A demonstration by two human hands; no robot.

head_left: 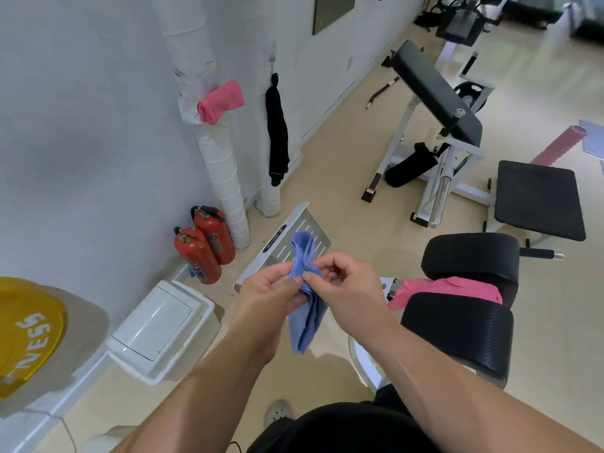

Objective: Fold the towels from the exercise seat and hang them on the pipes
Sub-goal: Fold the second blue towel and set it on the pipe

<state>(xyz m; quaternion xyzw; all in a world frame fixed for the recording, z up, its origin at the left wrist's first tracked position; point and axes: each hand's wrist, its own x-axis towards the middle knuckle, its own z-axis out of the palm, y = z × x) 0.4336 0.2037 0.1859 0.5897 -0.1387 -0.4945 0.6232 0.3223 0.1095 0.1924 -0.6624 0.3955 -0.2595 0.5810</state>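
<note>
Close before the body, left hand [268, 291] and right hand [344, 284] both pinch the blue towel [307, 325], its longer end hanging down. Just right, a pink towel [457, 287] lies on the seat [457, 331]; farther left stand the pipes [225, 178], nearer the left hand.

Lighting: bright, even, diffuse indoor light, strongest toward 1 o'clock, where the floor [523, 70] washes out pale. Shadows: soft and shallow, pooled under the yellow disc [26, 325] at 8 o'clock and beside the white box [157, 325]. Glare: thin highlight on the chrome bar [441, 197] at 3 o'clock; faint sheen on the floor below centre. Focus: blue towel [305, 322] at centre reasonably crisp; machines [464, 18] at 1 o'clock soft and smeared. Distortion: wide-angle bowing; the pipes [225, 178] at 10 o'clock curve, corners stretch.
</note>
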